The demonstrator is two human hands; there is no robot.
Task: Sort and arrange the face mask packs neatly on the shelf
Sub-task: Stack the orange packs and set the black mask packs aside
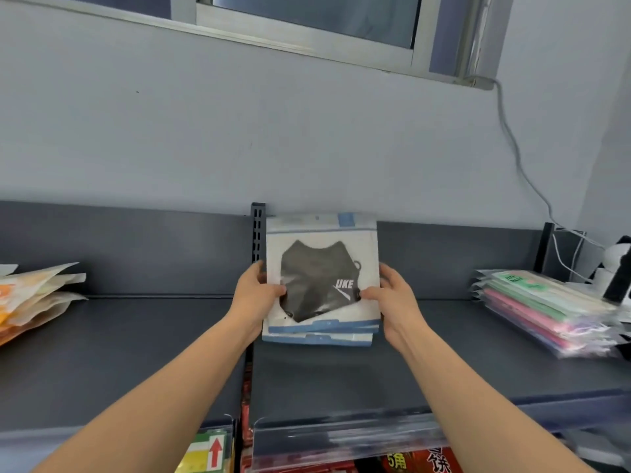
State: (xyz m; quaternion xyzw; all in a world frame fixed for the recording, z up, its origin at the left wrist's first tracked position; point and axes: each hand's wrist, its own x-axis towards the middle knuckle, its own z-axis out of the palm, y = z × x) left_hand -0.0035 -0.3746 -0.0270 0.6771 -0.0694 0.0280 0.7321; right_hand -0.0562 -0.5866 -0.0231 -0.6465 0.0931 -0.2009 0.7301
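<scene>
A clear-and-white face mask pack with a black mask inside and blue bands at top and bottom is held tilted over the dark grey shelf. My left hand grips its left edge, thumb on the front. My right hand grips its right edge the same way. At least one more like pack lies just under it, its blue lower edge showing. A stack of mask packs in green, pink and purple lies flat at the right end of the shelf.
A black slotted upright stands behind the held pack's left edge. Orange and white packets lie heaped at the far left. White cables and a black-and-white device sit at the far right. Price-tag strips line the shelf's front edge.
</scene>
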